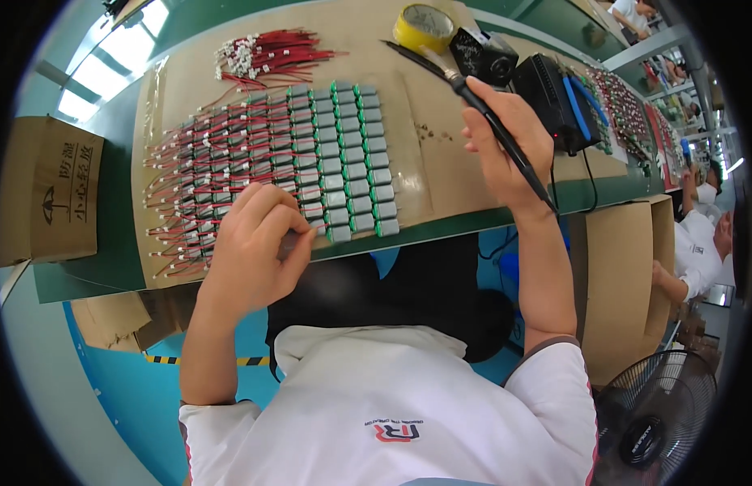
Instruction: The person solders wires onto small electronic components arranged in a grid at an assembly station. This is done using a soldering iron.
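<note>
My right hand grips a soldering iron above the right part of the brown work sheet. The iron's thin front end points up and left, toward a roll of yellow tape. At the near edge of a dense array of small grey blocks with green ends, my left hand has its thumb and fingers drawn together. What they hold, if anything, is hidden. Red wires with white connectors run over the left columns of blocks; the right columns show none.
A heap of red wires with white plugs lies behind the array. At the back right stand a black box with blue-handled pliers and a dark device. Cardboard boxes flank the bench; a fan stands lower right. Other people sit farther right.
</note>
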A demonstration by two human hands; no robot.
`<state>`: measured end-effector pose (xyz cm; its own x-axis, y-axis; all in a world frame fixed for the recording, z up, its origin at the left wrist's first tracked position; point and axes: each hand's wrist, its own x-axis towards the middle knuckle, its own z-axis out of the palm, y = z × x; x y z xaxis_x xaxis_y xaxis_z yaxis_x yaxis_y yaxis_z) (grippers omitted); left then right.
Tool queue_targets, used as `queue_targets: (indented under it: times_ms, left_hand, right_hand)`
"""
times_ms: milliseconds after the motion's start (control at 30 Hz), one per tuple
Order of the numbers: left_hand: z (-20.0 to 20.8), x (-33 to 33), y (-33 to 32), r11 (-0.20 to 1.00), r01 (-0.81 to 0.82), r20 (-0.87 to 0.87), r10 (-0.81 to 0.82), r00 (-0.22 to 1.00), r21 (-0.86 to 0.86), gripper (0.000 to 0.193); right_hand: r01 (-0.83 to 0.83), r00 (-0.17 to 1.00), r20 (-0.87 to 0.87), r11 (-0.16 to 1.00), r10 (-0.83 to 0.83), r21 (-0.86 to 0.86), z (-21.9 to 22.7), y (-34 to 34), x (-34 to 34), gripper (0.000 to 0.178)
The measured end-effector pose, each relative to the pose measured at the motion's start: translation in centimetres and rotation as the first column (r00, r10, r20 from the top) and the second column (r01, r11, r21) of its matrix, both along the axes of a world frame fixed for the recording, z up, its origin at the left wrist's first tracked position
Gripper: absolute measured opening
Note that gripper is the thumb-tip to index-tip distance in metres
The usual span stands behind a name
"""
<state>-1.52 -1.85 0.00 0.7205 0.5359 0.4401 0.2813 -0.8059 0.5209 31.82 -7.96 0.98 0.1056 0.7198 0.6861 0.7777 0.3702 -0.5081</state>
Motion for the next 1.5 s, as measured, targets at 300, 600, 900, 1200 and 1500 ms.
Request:
queue_targets:
  times_ms: [300,600,900,1200,1500]
  left_hand:
    - [-0.1,-0.3,-0.3,1.000,0.016,0.009,-0.016,1.000,-0.019,0.023]
    - [-0.1,-0.6,-0.3,1.000,0.015,-0.002,-0.015,1.000,-0.013,0.022]
    - [0.2,-0.2,0.2,1.000,0.008,0.009,-0.008,1.000,-0.016,0.024]
    - [-0.3,-0.2,0.1,0.999,0.000,0.051,0.003,0.999,-0.049,0.025]
    - [1.0,0.3,-0.1,0.971,-0.237,0.230,0.228,0.946,0.013,0.033]
  right_hand:
    - [0.082,0.914,0.393,0.995,-0.100,0.062,-0.9,5.0,2.5,0.035]
    - [-0.330,0.919,0.221,0.943,0.328,-0.025,-1.4,14.0,-1.7,0.018]
    - [-0.225,0.903,0.342,0.964,0.261,-0.142,-4.1,19.4,-1.3,0.029]
    - [-0.151,0.954,0.237,0.977,0.185,-0.154,-2.2,15.2,-1.0,0.030]
    - [-0.196,0.980,0.009,0.971,0.199,-0.136,-0.2,6.8,-3.0,0.031]
